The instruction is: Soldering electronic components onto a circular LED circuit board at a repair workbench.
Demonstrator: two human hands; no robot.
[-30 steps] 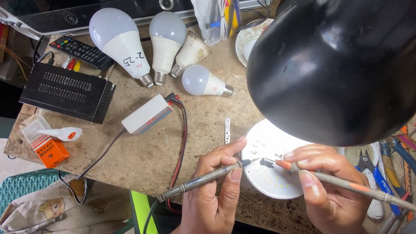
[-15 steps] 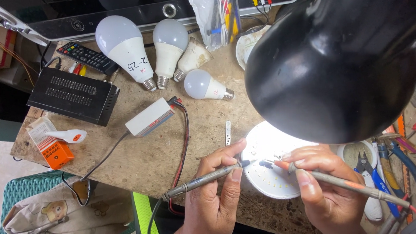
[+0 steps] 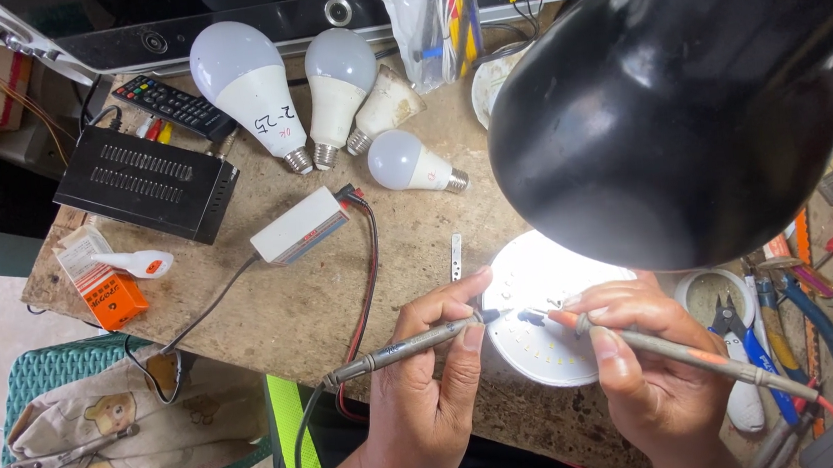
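The worn chipboard worktop (image 3: pixel 341 291) carried four white bulbs (image 3: pixel 253 88), a black set-top box (image 3: pixel 146 182), a remote (image 3: pixel 174 107), an orange carton (image 3: pixel 99 277), a small white box (image 3: pixel 298 226), a round white LED plate (image 3: pixel 547 353) and pliers (image 3: pixel 795 306).

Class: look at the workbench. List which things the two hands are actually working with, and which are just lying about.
In use:
left hand holding the black probe
right hand holding the red probe
round white LED plate, touched by both probe tips

Lying about:
four bulbs
black box
remote
pliers
orange carton
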